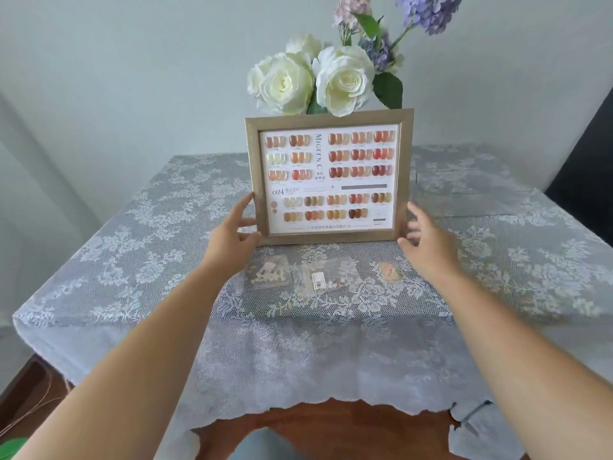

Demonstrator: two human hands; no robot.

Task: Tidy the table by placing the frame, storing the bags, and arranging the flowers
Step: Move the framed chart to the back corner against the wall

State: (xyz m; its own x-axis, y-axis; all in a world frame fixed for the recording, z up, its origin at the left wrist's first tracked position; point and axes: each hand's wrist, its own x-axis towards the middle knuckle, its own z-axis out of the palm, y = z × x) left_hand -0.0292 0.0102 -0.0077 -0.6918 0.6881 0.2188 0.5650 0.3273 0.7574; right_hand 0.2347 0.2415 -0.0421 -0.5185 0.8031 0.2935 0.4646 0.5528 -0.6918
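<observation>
A gold-edged frame (328,177) holding a chart of nail colour samples stands upright on the lace-covered table (132,260). My left hand (237,227) touches its lower left edge with fingers on the rim. At the lower right edge, my right hand (421,230) is spread with fingertips beside or just touching the frame. Behind the frame rise white roses (311,81) and purple hydrangea stems (428,11); their vase is hidden. Three small clear bags lie flat in front of the frame: left (268,272), middle (318,278) and right (388,271).
The lace cloth hangs over the table's near edge, showing brown wood (331,423) below. A pale wall stands close behind the table. A dark object (587,154) is at the far right edge. Something green (11,448) shows at the bottom left corner.
</observation>
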